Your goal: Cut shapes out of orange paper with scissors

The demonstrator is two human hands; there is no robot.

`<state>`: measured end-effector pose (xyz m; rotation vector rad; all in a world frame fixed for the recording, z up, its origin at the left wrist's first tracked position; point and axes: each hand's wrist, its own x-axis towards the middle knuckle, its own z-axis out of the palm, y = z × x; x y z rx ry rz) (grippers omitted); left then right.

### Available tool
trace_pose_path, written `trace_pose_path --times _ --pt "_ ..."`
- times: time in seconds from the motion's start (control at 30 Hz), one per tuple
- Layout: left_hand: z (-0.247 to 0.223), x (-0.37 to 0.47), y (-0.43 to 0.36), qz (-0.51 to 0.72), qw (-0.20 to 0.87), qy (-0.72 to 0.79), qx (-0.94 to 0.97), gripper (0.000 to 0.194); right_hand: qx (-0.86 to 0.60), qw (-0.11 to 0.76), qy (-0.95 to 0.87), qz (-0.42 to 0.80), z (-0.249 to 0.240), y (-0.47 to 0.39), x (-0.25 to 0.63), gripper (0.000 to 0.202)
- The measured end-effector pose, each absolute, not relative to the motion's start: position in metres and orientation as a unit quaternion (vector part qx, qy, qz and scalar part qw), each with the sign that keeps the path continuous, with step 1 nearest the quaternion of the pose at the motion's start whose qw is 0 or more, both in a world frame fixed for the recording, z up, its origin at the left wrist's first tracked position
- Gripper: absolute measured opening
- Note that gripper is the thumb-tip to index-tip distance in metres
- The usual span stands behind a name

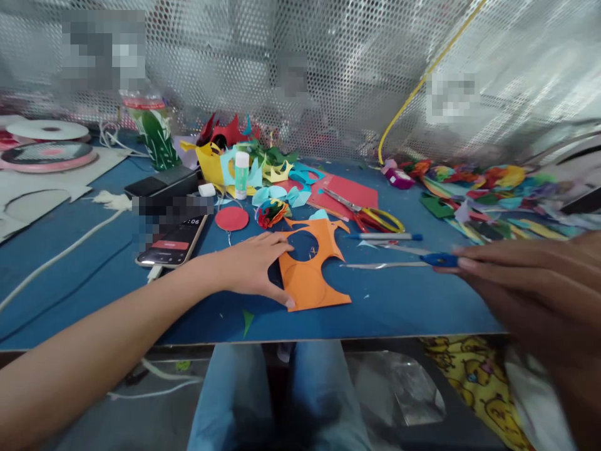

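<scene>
A sheet of orange paper lies near the table's front edge, with a round hole and curved cut-outs; a circle is drawn on its lower part. My left hand spreads over its left edge, thumb and fingertips resting on the paper. To the right, my right hand grips a blue-topped drawing compass. Its two metal legs point left toward the orange paper, somewhat apart, above the table. A blue and white pen lies just behind the legs. Part of my right hand is dim and blurred.
Behind the paper lie red-and-yellow-handled scissors, red paper, a glue stick and coloured scraps. At left are a phone with a cable, a red disc and a bottle. Several colourful strips lie right.
</scene>
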<state>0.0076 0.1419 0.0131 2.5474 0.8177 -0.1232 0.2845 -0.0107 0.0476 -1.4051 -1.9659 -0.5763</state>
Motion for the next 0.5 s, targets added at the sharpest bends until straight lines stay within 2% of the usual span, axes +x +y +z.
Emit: trace_pose_path --times 0.03,0.2,0.5 --pt "0.014 0.008 0.141 -0.042 0.225 0.305 0.925 0.102 -0.555 0.363 -0.710 -0.236 0.036 -0.011 0.291 0.024" --pt "0.018 0.015 0.141 -0.037 0.178 0.326 0.928 0.093 -0.562 0.445 -0.632 -0.296 -0.021 0.005 0.307 0.013" --pt "0.041 0.046 0.142 -0.069 0.102 0.352 0.928 0.074 -0.633 0.358 -0.658 -0.196 -0.035 0.036 0.308 0.027"
